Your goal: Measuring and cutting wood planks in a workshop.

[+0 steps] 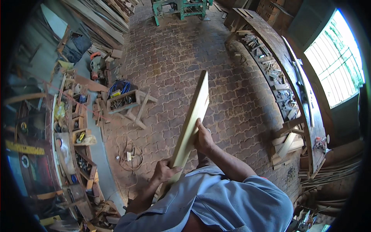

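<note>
The left hand (164, 172) curls closed near the torso (216, 201) while the right hand (203, 139), thumb (198, 123) extended, grips farther forward

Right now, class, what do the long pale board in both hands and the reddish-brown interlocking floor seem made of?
Long pale board: likely bare wood; its yellowish edge shows no paint.

Reddish-brown interlocking floor: probably concrete or clay pavers, unglazed; wavy joints and dull faces suggest it.
</note>
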A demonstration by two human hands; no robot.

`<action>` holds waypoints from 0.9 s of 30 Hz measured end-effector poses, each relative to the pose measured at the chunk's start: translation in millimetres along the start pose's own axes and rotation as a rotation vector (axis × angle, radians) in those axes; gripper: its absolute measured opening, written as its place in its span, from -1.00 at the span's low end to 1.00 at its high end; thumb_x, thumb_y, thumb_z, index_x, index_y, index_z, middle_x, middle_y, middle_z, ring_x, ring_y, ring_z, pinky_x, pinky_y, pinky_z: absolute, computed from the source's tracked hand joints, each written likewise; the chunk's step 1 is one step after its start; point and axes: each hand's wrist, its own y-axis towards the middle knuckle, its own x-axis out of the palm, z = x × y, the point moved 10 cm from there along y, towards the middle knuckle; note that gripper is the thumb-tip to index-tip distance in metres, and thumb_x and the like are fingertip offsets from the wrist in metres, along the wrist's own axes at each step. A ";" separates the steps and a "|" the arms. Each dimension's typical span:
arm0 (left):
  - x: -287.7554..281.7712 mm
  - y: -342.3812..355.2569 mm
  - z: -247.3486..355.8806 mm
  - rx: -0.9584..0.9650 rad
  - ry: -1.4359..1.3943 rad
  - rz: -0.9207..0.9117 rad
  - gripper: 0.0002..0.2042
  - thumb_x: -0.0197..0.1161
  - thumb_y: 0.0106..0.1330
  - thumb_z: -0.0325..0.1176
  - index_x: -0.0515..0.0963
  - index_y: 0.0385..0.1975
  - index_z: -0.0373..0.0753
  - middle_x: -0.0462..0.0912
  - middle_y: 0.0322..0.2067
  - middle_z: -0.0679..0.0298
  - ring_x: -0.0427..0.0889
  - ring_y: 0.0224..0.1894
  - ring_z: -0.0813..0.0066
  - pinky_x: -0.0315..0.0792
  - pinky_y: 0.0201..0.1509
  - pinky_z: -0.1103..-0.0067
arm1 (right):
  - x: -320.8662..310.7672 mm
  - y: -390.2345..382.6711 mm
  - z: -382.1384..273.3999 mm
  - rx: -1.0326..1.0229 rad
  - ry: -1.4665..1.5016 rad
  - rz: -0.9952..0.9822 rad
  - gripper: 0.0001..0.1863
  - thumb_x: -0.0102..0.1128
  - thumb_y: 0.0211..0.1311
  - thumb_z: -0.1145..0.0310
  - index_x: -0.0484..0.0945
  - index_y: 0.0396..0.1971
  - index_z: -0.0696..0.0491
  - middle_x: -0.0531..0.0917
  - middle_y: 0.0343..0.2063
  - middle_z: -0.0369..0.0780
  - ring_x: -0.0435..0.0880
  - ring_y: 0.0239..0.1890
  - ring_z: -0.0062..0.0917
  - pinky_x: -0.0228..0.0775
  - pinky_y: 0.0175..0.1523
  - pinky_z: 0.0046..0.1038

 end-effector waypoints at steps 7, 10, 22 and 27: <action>7.5 211.4 105.3 -0.005 -0.278 -0.153 0.03 0.75 -0.14 0.14 0.43 0.23 -0.47 0.62 0.10 0.16 0.53 0.18 0.38 0.42 0.29 0.42 | 62.6 150.4 -124.6 0.106 0.356 -0.881 -0.52 0.17 0.37 -0.20 0.44 -0.39 -0.05 0.40 -0.59 -0.26 0.39 -0.52 -0.41 0.25 -0.31 -0.30; -49.4 268.2 138.7 0.105 0.135 0.147 0.16 0.68 -0.31 0.43 0.48 0.13 -0.51 0.74 -0.09 -0.13 0.75 0.04 0.02 0.59 0.10 0.30 | 72.5 226.8 -158.8 0.361 0.371 -0.508 -0.50 0.10 0.45 -0.21 0.53 -0.27 -0.01 0.57 -0.46 -0.20 0.56 -0.38 -0.33 0.48 -0.19 -0.20; -265.8 574.2 190.5 -0.117 0.356 0.394 -0.34 0.65 -0.05 0.22 0.59 -0.43 -0.36 0.66 -0.49 -0.17 0.69 -0.38 -0.22 0.53 -0.29 0.16 | 93.8 527.6 -334.0 -0.068 0.401 0.186 -0.37 -0.09 0.49 -0.22 0.51 0.27 -0.06 0.66 0.13 -0.18 0.62 0.19 -0.20 0.43 0.36 0.01; -345.9 693.7 317.1 0.217 0.252 -0.004 -0.45 0.65 0.02 0.07 0.53 -0.49 -0.33 0.60 -0.52 0.03 0.63 -0.45 -0.01 0.50 -0.29 0.20 | 236.6 682.0 -412.2 0.157 0.461 -0.405 -0.35 -0.21 0.53 -0.33 0.43 -0.51 -0.06 0.45 -0.67 -0.24 0.35 -0.60 -0.39 0.13 -0.41 -0.31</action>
